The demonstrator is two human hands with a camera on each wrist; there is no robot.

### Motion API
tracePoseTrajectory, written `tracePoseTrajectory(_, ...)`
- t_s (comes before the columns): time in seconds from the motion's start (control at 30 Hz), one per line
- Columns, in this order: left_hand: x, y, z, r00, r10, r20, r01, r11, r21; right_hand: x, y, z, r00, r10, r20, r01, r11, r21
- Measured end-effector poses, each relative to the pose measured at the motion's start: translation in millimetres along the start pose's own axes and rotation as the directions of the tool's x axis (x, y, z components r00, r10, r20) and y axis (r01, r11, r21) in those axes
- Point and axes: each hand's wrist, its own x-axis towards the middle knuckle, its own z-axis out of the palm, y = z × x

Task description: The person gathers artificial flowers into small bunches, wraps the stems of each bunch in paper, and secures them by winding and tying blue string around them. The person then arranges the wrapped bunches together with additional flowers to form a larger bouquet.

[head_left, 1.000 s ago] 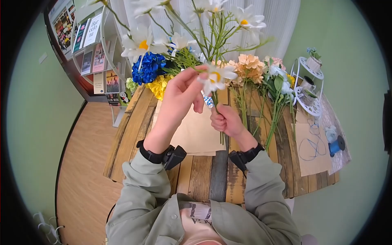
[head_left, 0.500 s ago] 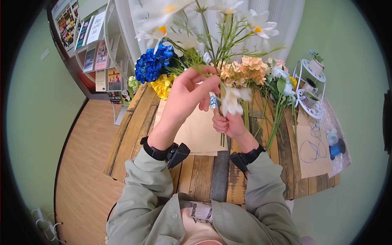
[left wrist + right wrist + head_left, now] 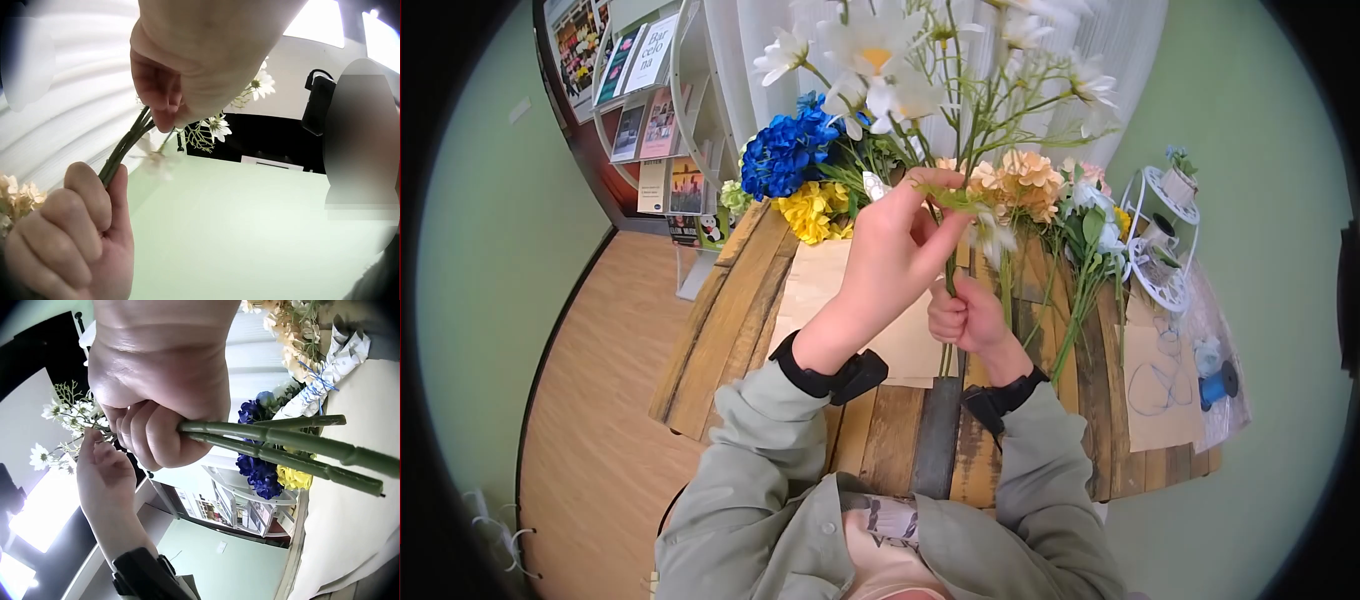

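Observation:
A bunch of white artificial daisies [image 3: 875,55] with yellow centres and feathery green leaves stands upright in front of me. My right hand [image 3: 967,315] grips the thick green stems [image 3: 294,447] low down, and their cut ends stick out below the fist. Higher up, my left hand [image 3: 905,240] pinches at the stems just under the leafy branches, thumb and fingertips curled in. One daisy [image 3: 995,236] hangs lower than the others, beside the left fingertips and above the right fist. In the left wrist view, the stems [image 3: 128,142] run from the right fist up to the left fingers.
Brown paper [image 3: 810,285] lies on the wooden table [image 3: 890,440]. Behind are blue flowers [image 3: 785,155], yellow flowers [image 3: 812,212], peach flowers [image 3: 1025,180] and a wrapped bouquet [image 3: 328,378]. At right are a white stand [image 3: 1157,280] and a blue ribbon spool [image 3: 1218,384].
The daisies and both hands have shifted right in the head view. The low-hanging daisy has dropped from above the right fist's thumb to the right of the stems. The right hand keeps its grip.

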Motion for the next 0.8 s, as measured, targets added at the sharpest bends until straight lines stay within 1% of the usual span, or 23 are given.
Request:
tracePoseTrajectory(0.07, -5, 18, 0, 0.994, 0.080, -0.080, -0.088, 0.990, -0.108, -1, -3, -4, 0.991, -0.065, 0.118, 0.050, 0.991, 0.127)
tracePoseTrajectory(0.1, -6, 16, -6, 0.986, 0.144, -0.084, -0.150, 0.986, -0.068, -3, -6, -4, 0.991, -0.060, 0.116, 0.044, 0.990, 0.133)
tracePoseTrajectory(0.13, -6, 18, -8, 0.978, 0.128, -0.163, -0.149, 0.981, -0.125, -4, -8, -4, 0.992, -0.063, 0.108, 0.050, 0.991, 0.126)
tracePoseTrajectory(0.2, -2, 19, -17, 0.981, 0.075, -0.176, -0.093, 0.991, -0.099, -3, -9, -5, 0.975, -0.106, 0.195, 0.067, 0.978, 0.197)
tracePoseTrajectory(0.23, 0, 21, -16, 0.978, 0.027, -0.208, -0.067, 0.980, -0.190, -3, -9, -5, 0.977, -0.100, 0.188, 0.065, 0.980, 0.187)
tracePoseTrajectory(0.27, 2, 22, -16, 0.978, 0.026, -0.207, -0.067, 0.979, -0.193, -3, -9, -4, 0.978, -0.101, 0.184, 0.066, 0.980, 0.187)
tracePoseTrajectory(0.33, 6, 21, -18, 0.988, 0.029, -0.152, -0.050, 0.990, -0.132, -3, -7, -4, 0.979, -0.071, 0.190, 0.042, 0.988, 0.152)
tracePoseTrajectory(0.37, 8, 21, -14, 0.985, 0.020, -0.168, -0.049, 0.984, -0.168, -2, -7, -5, 0.975, -0.063, 0.214, 0.031, 0.988, 0.150)
tracePoseTrajectory(0.4, 9, 19, -14, 0.985, 0.020, -0.169, -0.049, 0.985, -0.167, -2, -6, -4, 0.975, -0.063, 0.214, 0.031, 0.988, 0.151)
tracePoseTrajectory(0.5, 12, 17, -12, 0.987, 0.020, -0.157, -0.040, 0.991, -0.124, -1, -5, -3, 0.968, -0.056, 0.244, 0.015, 0.986, 0.164)
tracePoseTrajectory(0.57, 13, 19, -9, 0.971, 0.186, -0.152, -0.173, 0.980, 0.095, -1, -5, -2, 0.974, -0.050, 0.222, 0.011, 0.985, 0.171)
tracePoseTrajectory(0.6, 14, 17, -8, 0.971, 0.185, -0.153, -0.172, 0.980, 0.095, -2, -4, -2, 0.974, -0.048, 0.223, 0.009, 0.985, 0.171)
tracePoseTrajectory(0.67, 20, 13, -7, 0.968, 0.144, -0.205, -0.123, 0.986, 0.109, -2, -3, -2, 0.974, -0.047, 0.219, 0.018, 0.991, 0.132)
tracePoseTrajectory(0.7, 23, 13, -8, 0.971, 0.134, -0.195, -0.120, 0.989, 0.082, -2, -2, 0, 0.974, -0.046, 0.221, 0.017, 0.991, 0.134)
tracePoseTrajectory(0.73, 24, 13, -6, 0.971, 0.135, -0.196, -0.120, 0.989, 0.085, -2, -2, 1, 0.965, -0.053, 0.257, 0.011, 0.987, 0.163)
tracePoseTrajectory(0.77, 24, 11, -3, 0.964, 0.089, -0.250, -0.108, 0.992, -0.064, -2, -1, 3, 0.954, -0.062, 0.292, 0.005, 0.981, 0.192)
tracePoseTrajectory(0.8, 24, 10, -1, 0.955, 0.036, -0.295, -0.102, 0.972, -0.212, -2, -1, 3, 0.954, -0.062, 0.293, 0.004, 0.981, 0.192)
